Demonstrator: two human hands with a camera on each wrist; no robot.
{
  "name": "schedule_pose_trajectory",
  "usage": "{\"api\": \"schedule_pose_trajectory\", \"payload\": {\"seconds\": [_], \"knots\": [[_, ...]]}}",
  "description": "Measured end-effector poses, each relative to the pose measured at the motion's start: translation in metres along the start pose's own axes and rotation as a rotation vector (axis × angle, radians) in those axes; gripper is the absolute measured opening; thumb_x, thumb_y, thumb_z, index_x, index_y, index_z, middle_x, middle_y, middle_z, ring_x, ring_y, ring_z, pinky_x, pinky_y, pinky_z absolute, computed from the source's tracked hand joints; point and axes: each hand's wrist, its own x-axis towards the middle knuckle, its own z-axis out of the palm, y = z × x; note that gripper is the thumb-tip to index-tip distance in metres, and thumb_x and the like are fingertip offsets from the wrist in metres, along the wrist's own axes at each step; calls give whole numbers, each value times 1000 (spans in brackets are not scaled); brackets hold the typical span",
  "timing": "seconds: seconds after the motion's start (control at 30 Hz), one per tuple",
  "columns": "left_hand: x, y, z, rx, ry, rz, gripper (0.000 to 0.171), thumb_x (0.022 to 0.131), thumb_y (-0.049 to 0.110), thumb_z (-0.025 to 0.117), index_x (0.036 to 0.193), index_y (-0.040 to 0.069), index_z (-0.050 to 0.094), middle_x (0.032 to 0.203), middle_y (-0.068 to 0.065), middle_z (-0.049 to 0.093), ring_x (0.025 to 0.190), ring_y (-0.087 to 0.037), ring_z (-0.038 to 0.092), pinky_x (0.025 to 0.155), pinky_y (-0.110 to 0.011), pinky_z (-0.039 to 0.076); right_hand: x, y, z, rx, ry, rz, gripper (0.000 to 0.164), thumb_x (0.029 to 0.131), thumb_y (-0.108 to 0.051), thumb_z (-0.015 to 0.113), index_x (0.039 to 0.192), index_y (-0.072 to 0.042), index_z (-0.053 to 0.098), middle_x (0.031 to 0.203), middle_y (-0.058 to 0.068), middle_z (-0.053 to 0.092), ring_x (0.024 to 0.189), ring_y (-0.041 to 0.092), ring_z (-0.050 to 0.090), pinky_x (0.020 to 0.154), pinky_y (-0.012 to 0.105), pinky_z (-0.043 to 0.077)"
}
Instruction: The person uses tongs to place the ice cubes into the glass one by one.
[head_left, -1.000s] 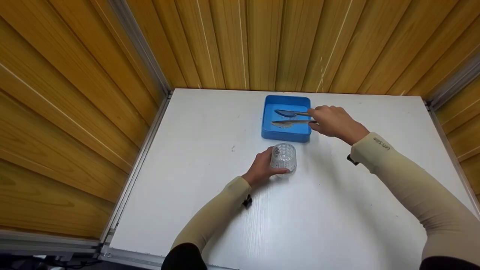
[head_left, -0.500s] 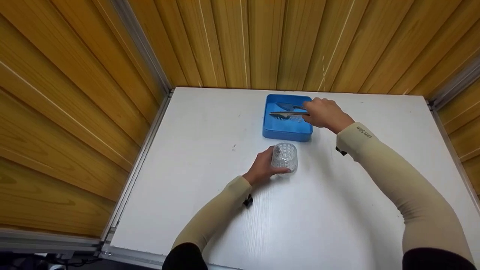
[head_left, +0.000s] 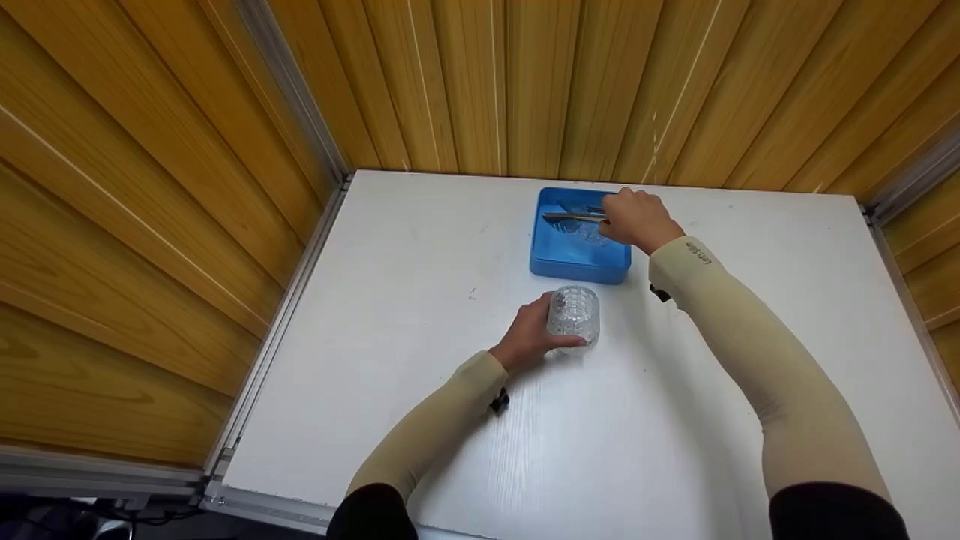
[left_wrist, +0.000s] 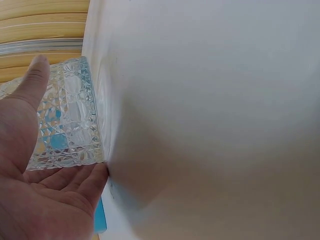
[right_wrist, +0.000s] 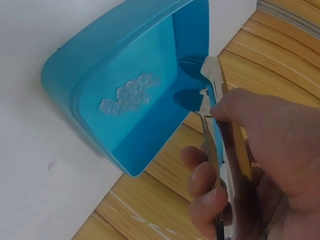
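Observation:
My left hand (head_left: 527, 334) holds a clear patterned glass (head_left: 574, 309) upright on the white table, just in front of a blue box. In the left wrist view the thumb lies along the glass's (left_wrist: 70, 110) near side, with the other fingers round the opposite side. My right hand (head_left: 637, 217) grips metal tongs (head_left: 564, 217), thumb on one arm and fingers curled round the other. Their scalloped tips hang over the box, slightly apart, with nothing seen between them. On the box floor lies a small pile of clear, ice-like pieces (right_wrist: 130, 94).
The blue box (head_left: 579, 271) stands near the back edge of the white table (head_left: 405, 300). Wood-panelled walls (head_left: 465, 90) rise behind and at both sides, with a metal rail (head_left: 277, 300) along the left edge.
My right hand has moved left and toward the back of the box with the tongs, whose arms have come closer together. The left hand keeps its hold on the glass.

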Motion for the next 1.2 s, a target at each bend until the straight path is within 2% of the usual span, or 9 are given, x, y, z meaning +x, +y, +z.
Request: {"api": "schedule_pose_trajectory", "payload": {"seconds": [0.4,0.77,1.2], "knots": [[-1,2,2,-2,3,4,99,74,54,90,151,12,45,141,1,59,121,-10,57,107,-30,46,8,2,9,17,-5,26,29,102,-13,64,121,8,68,105,27,66,88,38,64,86,55,57],[-1,3,4,0,0,4,99,74,53,90,151,10,45,140,-1,60,120,-11,57,106,-29,46,14,4,19,61,9,53,27,103,-10,61,120,8,68,104,26,66,90,37,64,87,54,55],[-3,6,3,3,-6,35,96,76,50,90,151,10,45,139,0,61,120,-9,58,106,-26,45,13,4,27,15,80,24,24,101,-7,64,117,11,68,105,30,66,98,43,66,89,57,55]]}}
